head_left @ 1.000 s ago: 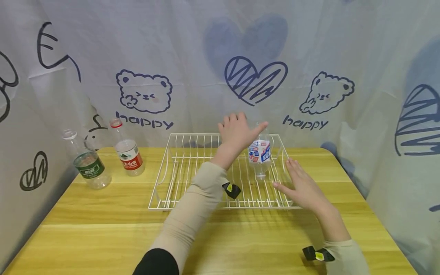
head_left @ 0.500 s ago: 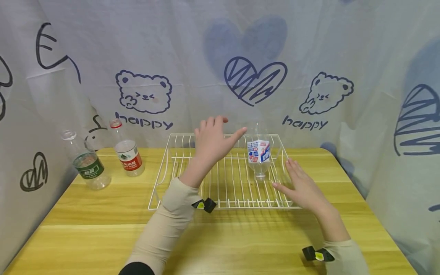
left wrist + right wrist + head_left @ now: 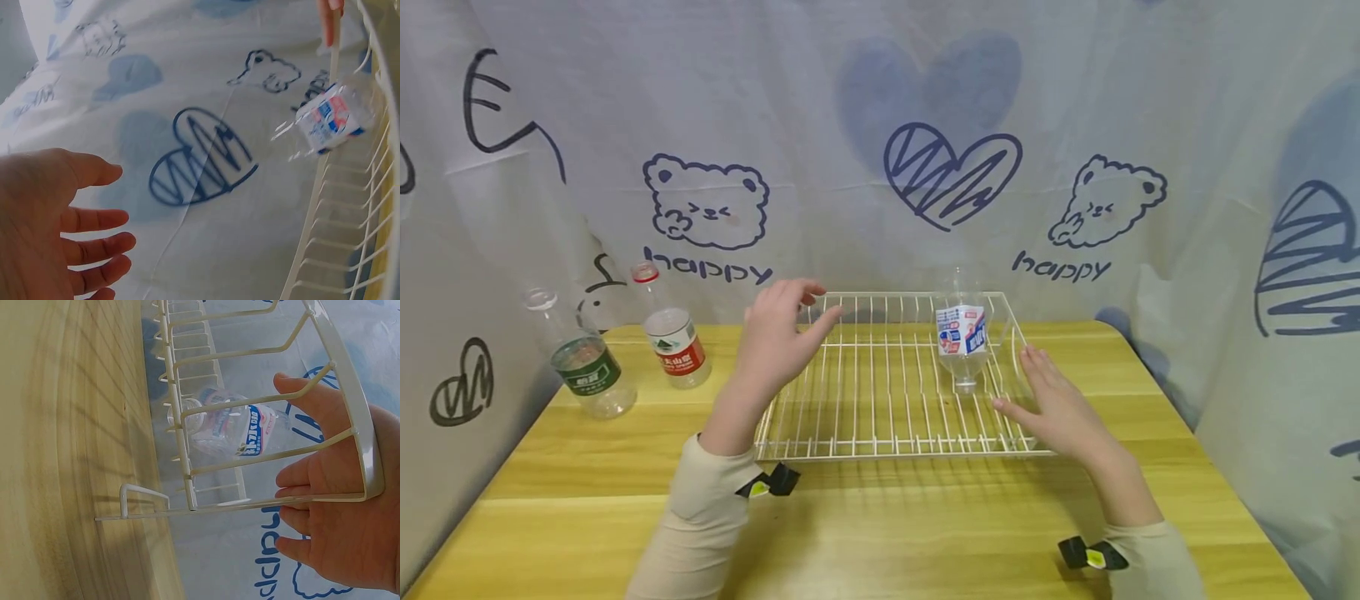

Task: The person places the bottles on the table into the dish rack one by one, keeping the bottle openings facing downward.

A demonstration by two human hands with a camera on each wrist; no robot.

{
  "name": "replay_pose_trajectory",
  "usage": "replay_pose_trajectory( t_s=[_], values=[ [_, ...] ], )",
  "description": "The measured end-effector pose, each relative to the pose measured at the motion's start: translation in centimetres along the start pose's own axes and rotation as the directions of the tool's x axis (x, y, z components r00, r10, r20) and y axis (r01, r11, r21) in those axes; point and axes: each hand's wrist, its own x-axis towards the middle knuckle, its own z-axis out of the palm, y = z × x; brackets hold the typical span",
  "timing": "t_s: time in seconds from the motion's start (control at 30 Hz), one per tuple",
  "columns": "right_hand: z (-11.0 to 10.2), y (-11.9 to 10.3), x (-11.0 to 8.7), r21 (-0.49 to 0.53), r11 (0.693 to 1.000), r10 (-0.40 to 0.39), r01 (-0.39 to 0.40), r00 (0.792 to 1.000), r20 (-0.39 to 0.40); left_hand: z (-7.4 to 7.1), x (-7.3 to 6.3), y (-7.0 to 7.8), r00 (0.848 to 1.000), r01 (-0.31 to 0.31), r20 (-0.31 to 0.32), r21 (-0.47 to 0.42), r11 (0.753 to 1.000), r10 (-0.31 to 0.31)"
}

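A white wire dish rack (image 3: 880, 454) stands on the wooden table. Inside it, toward the right end, a clear plastic bottle (image 3: 962, 332) with a white, blue and red label sits upside down, neck between the wires. My left hand (image 3: 780, 333) is over the rack's left end, fingers spread and loosely bent, holding nothing; the left wrist view shows the palm of this hand (image 3: 56, 219) bare. Against the rack's right side rests my right hand (image 3: 1063, 408), its fingers extended along the rim. In the right wrist view the rack's end wires cross in front of that hand (image 3: 350, 487).
Left of the rack, two clear bottles stand upright on the table (image 3: 587, 517): one with a red and white label (image 3: 677, 350), one with a green label (image 3: 587, 367). A printed curtain (image 3: 835, 100) hangs behind the table and along both sides.
My left hand has moved left, away from the upside-down bottle, to the rack's left end. The bottle stays in the rack, and my right hand holds its place.
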Motion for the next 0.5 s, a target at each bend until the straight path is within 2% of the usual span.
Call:
replay_pose_trajectory(
  t_s=[0.17,0.5],
  values=[
    [0.0,0.0,0.0,0.000,1.000,-0.001,0.001,1.000,0.003,-1.8,-0.6,-2.3,0.998,0.004,-0.059,-0.048,0.999,-0.007],
    [0.0,-0.1,0.0,0.012,1.000,0.007,-0.007,1.000,0.001,-5.0,-0.7,-6.5,0.983,0.048,-0.175,-0.039,0.998,-0.054]
  ],
)
